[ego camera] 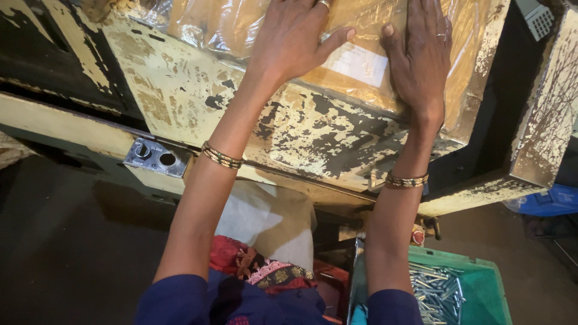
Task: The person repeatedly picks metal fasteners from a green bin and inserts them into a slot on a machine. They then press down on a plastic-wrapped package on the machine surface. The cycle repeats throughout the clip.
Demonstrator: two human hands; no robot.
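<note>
While both arms reach forward, the left hand (293,37) and right hand (419,57) press flat, fingers released, on a plastic-wrapped brown package (337,36). Beneath the package sits a chipped cream machine housing (241,108).

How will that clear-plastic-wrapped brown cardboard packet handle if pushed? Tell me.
The clear-plastic-wrapped brown cardboard packet probably slides easily: its film looks glossy. It seems fairly stiff, lying flat under the left hand and right hand. Unlikely to roll.

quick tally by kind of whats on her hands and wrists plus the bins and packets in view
hands: 2, left hand, right hand, both flat on the packet
bangle sets: 2
finger rings: 2
plastic-wrapped packet: 1
green bin of metal pins: 1
total: 8
</note>
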